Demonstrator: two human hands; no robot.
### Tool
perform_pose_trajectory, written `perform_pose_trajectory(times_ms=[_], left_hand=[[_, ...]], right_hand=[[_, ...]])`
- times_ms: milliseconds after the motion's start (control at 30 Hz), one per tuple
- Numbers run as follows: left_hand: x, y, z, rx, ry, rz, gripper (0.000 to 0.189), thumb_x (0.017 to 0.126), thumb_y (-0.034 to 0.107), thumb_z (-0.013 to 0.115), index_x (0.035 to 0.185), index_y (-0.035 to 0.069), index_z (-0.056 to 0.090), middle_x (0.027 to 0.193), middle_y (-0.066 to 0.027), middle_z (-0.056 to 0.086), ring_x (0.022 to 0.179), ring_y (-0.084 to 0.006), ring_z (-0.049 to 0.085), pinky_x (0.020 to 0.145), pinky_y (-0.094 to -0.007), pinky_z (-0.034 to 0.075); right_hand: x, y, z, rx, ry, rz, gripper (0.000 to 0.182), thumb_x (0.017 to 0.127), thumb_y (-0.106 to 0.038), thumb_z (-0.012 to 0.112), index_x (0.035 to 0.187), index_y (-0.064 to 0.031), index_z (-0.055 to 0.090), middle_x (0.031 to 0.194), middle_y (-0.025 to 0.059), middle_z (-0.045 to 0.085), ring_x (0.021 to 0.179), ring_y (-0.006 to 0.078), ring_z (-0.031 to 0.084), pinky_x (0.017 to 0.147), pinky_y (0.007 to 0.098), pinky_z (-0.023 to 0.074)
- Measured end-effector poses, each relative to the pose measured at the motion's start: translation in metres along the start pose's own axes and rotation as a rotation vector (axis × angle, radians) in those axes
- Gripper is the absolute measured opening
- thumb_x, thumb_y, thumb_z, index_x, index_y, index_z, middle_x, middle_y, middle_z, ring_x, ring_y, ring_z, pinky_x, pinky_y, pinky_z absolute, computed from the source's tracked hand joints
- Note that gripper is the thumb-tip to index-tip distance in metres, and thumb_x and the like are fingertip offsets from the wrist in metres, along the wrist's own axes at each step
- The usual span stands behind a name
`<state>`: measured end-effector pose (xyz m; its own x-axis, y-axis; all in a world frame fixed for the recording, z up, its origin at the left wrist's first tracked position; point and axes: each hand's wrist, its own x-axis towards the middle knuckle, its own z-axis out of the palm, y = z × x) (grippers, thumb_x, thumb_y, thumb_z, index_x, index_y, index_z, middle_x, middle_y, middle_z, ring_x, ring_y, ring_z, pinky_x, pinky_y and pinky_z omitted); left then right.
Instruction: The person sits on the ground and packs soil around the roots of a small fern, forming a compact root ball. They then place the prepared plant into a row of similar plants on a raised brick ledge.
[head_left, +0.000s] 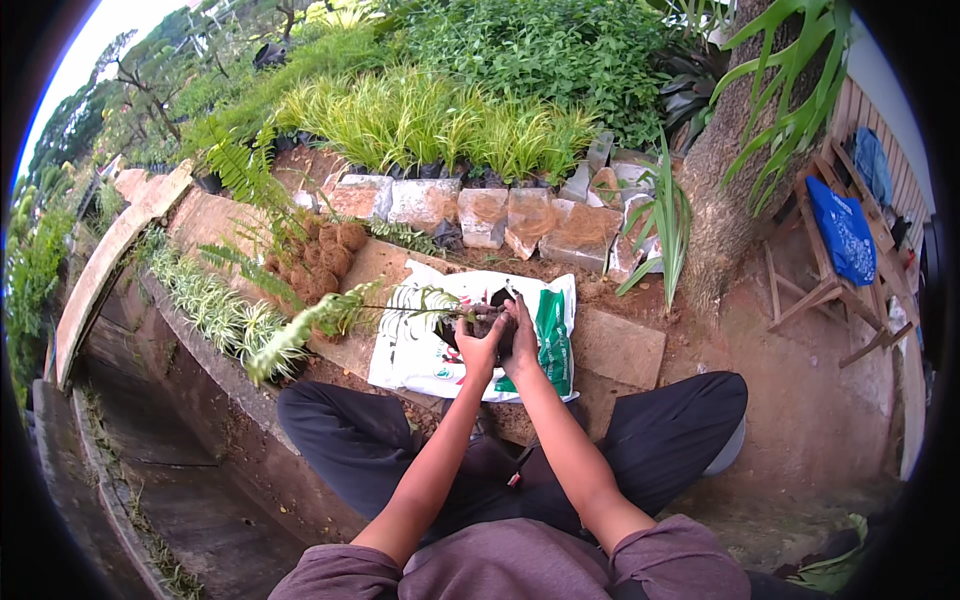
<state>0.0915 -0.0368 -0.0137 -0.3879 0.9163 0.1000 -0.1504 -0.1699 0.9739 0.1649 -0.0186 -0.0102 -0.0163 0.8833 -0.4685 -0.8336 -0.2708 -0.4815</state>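
Observation:
My left hand (478, 341) and my right hand (522, 337) cup a dark clump of soil or roots (491, 322) between them. A fern frond (405, 309) reaches leftward from the clump, its leafy tip (322, 322) hanging over the paving. Under my hands lies a white and green printed plastic sack (397, 345), with dark soil showing through an opening in its middle. Fingers and palms hide much of the clump. Left of the sack, several round brown fibre balls (319, 259) are heaped, with fern fronds (251, 169) rising from them.
Stone blocks (427, 202) edge a bed of grassy plants (420, 120) ahead. A spider-plant row (210, 304) borders a sunken concrete channel (187, 420) at left. A tree trunk (720, 172) and a wooden chair (832, 277) bearing a blue bag (840, 229) stand at right.

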Motion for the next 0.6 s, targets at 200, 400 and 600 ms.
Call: perform_pose_trajectory(times_ms=[200,400,600], left_hand=[[-0.005,0.014,0.006,0.023,-0.080,0.181,0.036,0.078,0.016,0.078,0.107,0.000,0.065,0.095,-0.0088,0.069,0.086,-0.0149,0.065,0.081,-0.0295,0.051],[-0.006,0.010,0.001,0.199,-0.085,0.102,0.027,0.081,0.015,0.075,0.100,-0.003,0.066,0.082,-0.0080,0.069,0.076,-0.0114,0.064,0.071,-0.0272,0.051],[-0.009,-0.006,0.000,0.252,-0.050,0.151,0.022,0.085,0.014,0.072,0.097,-0.003,0.067,0.083,-0.0073,0.070,0.072,-0.0104,0.062,0.068,-0.0266,0.050]], right_hand=[[0.004,0.003,-0.006,-0.060,-0.062,0.146,0.033,0.097,-0.038,0.049,0.104,-0.0093,0.064,0.103,0.0084,0.069,0.090,0.0215,0.066,0.086,0.0359,0.0528],[0.012,0.019,-0.021,-0.040,-0.018,0.114,0.030,0.094,-0.027,0.047,0.099,-0.0056,0.067,0.093,0.0085,0.067,0.081,0.0194,0.066,0.079,0.0326,0.0537],[0.028,0.027,-0.039,-0.117,0.009,0.143,0.031,0.092,-0.025,0.044,0.098,-0.0055,0.067,0.093,0.0088,0.067,0.081,0.0201,0.066,0.078,0.0332,0.0544]])
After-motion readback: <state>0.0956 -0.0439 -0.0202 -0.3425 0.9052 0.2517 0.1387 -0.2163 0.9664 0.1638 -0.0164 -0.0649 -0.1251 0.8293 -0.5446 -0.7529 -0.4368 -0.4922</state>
